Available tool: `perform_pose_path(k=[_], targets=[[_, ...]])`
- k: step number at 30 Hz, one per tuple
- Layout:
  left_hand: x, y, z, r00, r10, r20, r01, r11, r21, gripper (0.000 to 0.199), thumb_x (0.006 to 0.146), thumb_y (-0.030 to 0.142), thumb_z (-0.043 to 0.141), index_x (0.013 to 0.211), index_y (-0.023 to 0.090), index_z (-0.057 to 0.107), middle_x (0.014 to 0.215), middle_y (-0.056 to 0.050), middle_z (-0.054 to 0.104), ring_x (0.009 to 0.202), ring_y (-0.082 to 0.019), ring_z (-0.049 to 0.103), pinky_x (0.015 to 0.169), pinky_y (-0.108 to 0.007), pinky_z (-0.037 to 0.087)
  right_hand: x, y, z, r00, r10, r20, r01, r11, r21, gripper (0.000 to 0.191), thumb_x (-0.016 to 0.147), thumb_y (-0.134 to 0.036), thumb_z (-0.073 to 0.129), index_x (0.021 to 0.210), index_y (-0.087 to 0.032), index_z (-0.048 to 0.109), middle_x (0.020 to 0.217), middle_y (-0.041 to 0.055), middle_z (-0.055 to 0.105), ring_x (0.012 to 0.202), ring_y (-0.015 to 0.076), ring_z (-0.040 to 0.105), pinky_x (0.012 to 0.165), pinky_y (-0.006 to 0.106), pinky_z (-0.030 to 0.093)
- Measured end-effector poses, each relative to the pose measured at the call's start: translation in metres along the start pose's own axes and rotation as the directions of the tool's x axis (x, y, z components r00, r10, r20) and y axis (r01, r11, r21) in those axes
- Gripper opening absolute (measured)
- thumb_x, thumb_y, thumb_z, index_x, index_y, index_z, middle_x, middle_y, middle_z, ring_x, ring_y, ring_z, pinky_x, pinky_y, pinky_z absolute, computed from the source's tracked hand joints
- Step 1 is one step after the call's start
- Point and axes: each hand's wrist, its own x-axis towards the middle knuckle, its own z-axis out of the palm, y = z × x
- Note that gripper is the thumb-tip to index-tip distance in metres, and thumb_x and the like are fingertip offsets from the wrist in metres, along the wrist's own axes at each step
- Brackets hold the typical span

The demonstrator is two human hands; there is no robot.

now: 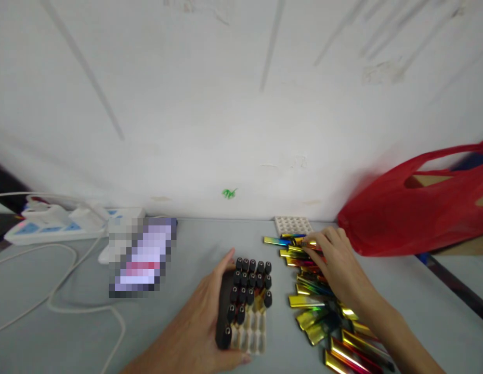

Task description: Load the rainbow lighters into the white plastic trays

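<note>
A white slotted tray (249, 337) stands low in the middle, with several black-tipped pieces (252, 279) upright in its upper and left slots. My left hand (204, 317) is wrapped round the tray's left side, thumb and fingers at its far and near ends. To the right lies a loose pile of shiny gold, red and blue pieces (309, 301). My right hand (330, 254) reaches over the far end of this pile, its fingers bent down onto the pieces; what they hold, if anything, is hidden.
Against the wall lies a second white tray with holes (294, 225). A red bag (413, 208) sits at the right. At the left are a blurred phone (145, 257), a power strip (18, 232) and white cables (85, 309).
</note>
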Motion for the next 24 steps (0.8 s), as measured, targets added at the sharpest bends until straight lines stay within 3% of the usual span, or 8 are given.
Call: perform_pose_path(k=[3,5,7,9,12,15,17,24], targets=[[0.0,-0.002,0.005,0.999,0.015,-0.036,-0.015,1.0,-0.001,0.185,0.055,0.033,0.12,0.188,0.053,-0.007,0.191,-0.01,0.044,0.17,-0.052,0.052,0.138,-0.074,0.046,0.002,-0.009,-0.015,0.987,0.112,-0.118,-0.093,0.984,0.151,0.011,0.112,-0.036,0.071,0.114,-0.026,0.073,0.105,0.0097,0.073,0.1,0.0341,0.064,0.09,0.049,0.051],[0.001,0.001,0.005,0.999,0.023,-0.04,-0.022,1.0,0.022,0.185,0.056,0.033,0.12,0.189,0.05,-0.007,0.191,-0.012,0.045,0.17,-0.052,0.052,0.139,-0.072,0.046,0.005,-0.021,-0.023,0.935,0.308,-0.177,-0.204,0.873,0.443,0.019,0.11,-0.045,0.077,0.11,-0.027,0.072,0.099,0.0053,0.073,0.091,0.0277,0.065,0.082,0.042,0.052],[0.002,0.004,0.003,0.999,0.029,-0.034,-0.028,0.999,0.043,0.182,0.059,0.034,0.119,0.19,0.048,-0.007,0.191,-0.014,0.044,0.17,-0.052,0.051,0.139,-0.071,0.046,0.011,-0.036,-0.026,0.853,0.512,-0.102,-0.248,0.568,0.785,0.026,0.104,-0.048,0.087,0.101,-0.027,0.071,0.086,0.0,0.07,0.079,0.021,0.062,0.073,0.033,0.052],[0.002,0.005,0.003,0.998,0.029,-0.05,-0.027,0.998,0.051,0.18,0.06,0.034,0.118,0.19,0.048,-0.006,0.189,-0.015,0.046,0.168,-0.053,0.054,0.138,-0.074,0.047,0.018,-0.052,-0.023,0.795,0.601,0.085,-0.218,0.152,0.964,0.035,0.091,-0.048,0.099,0.092,-0.025,0.073,0.079,-0.0023,0.068,0.075,0.0171,0.061,0.068,0.027,0.053],[0.003,0.0,0.006,0.997,0.041,-0.065,-0.037,0.998,0.057,0.182,0.056,0.034,0.118,0.189,0.049,-0.006,0.189,-0.015,0.047,0.165,-0.056,0.056,0.136,-0.078,0.047,0.025,-0.075,-0.016,0.787,0.569,0.24,-0.2,-0.134,0.971,0.043,0.077,-0.049,0.11,0.093,-0.024,0.079,0.09,-0.0006,0.075,0.082,0.0161,0.069,0.072,0.024,0.062],[0.003,-0.005,0.007,0.998,0.042,-0.05,-0.039,0.997,0.066,0.185,0.055,0.039,0.119,0.189,0.049,-0.007,0.19,-0.016,0.045,0.167,-0.056,0.053,0.138,-0.078,0.045,0.023,-0.093,-0.011,0.797,0.424,0.431,-0.253,-0.414,0.875,0.046,0.075,-0.04,0.114,0.108,-0.024,0.085,0.096,-0.0006,0.079,0.082,0.0135,0.07,0.078,0.022,0.065],[0.003,-0.006,0.006,0.999,0.042,-0.023,-0.04,0.997,0.069,0.184,0.058,0.043,0.119,0.19,0.048,-0.009,0.192,-0.017,0.041,0.17,-0.056,0.05,0.139,-0.078,0.042,0.017,-0.101,-0.009,0.82,0.327,0.47,-0.294,-0.463,0.836,0.043,0.081,-0.038,0.111,0.113,-0.024,0.085,0.096,0.0003,0.08,0.082,0.0135,0.07,0.079,0.022,0.064],[0.002,-0.006,0.0,0.998,0.064,-0.021,-0.063,0.996,0.057,0.181,0.058,0.041,0.12,0.19,0.05,-0.004,0.194,-0.014,0.039,0.172,-0.056,0.047,0.139,-0.078,0.043,-0.001,-0.113,0.006,0.859,0.249,0.447,-0.38,-0.274,0.884,0.021,0.092,-0.038,0.092,0.101,-0.023,0.08,0.082,-0.0007,0.069,0.071,0.0154,0.058,0.069,0.028,0.05]])
